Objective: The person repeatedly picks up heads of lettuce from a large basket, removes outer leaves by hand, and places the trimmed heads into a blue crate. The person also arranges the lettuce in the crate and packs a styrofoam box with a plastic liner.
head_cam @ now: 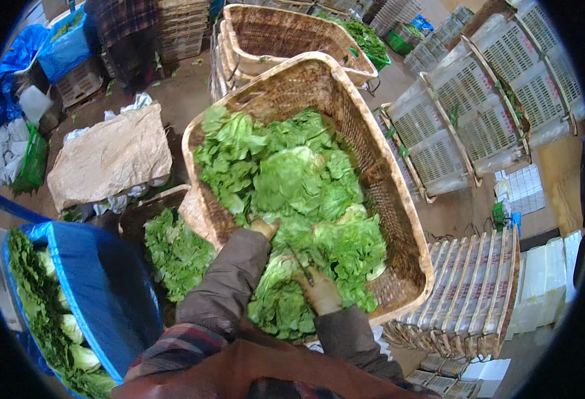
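Before me is a large brown-stained plastic crate (397, 199), partly filled with heads of leafy green lettuce (292, 174). My left hand (265, 228) reaches over the crate's near left side and touches the leaves; its fingers are partly hidden among them. My right hand (320, 292) is lower and to the right, closed around a thin dark tool (306, 272), perhaps a small knife. Between my forearms, a lettuce head (282, 299) lies at the crate's near edge, right beside my right hand. Both hands seem to wear pale gloves.
More lettuce (177, 254) sits left of the crate. A blue-lined container (98, 299) holds leafy heads at lower left. Stacked crates (292, 35) stand behind, others (462, 289) at right. A cloth-covered pile (118, 154) lies left. Another person (123, 35) stands at upper left.
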Action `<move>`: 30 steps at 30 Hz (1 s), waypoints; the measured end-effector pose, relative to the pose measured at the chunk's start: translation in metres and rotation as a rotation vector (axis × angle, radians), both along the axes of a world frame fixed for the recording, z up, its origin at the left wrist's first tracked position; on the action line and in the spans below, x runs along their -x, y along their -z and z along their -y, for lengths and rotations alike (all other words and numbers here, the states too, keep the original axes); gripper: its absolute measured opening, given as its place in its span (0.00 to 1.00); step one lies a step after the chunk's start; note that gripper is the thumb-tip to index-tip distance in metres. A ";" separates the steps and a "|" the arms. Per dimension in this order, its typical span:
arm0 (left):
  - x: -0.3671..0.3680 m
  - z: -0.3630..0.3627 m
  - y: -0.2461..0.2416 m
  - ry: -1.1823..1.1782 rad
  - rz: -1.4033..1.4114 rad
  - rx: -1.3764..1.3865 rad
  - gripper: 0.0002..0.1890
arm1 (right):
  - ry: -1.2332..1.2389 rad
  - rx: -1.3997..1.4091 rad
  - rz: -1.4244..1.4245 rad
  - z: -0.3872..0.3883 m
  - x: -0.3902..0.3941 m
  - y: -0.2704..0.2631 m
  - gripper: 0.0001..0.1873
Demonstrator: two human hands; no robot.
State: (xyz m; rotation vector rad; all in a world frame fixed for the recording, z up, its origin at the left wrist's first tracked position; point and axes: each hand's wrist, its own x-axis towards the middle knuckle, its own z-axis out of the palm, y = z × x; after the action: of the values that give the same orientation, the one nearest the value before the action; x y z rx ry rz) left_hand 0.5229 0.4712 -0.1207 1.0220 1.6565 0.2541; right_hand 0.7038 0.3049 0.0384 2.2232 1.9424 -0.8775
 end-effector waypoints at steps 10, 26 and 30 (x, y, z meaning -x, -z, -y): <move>0.017 0.026 0.034 -0.172 0.296 -0.212 0.46 | -0.076 0.036 -0.106 -0.008 0.020 -0.010 0.35; 0.005 0.047 -0.134 0.080 -0.128 -0.591 0.42 | 0.096 -0.272 -0.155 0.005 0.024 -0.027 0.30; 0.027 0.024 -0.235 0.347 -0.321 -0.828 0.39 | 0.254 -0.434 -0.650 0.008 0.012 -0.045 0.22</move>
State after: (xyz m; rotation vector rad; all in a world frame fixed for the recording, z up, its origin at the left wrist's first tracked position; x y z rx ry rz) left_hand 0.4957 0.4474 0.1145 2.0348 1.6335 0.5921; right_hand 0.6919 0.2969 0.0837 2.7213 2.3179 -1.4937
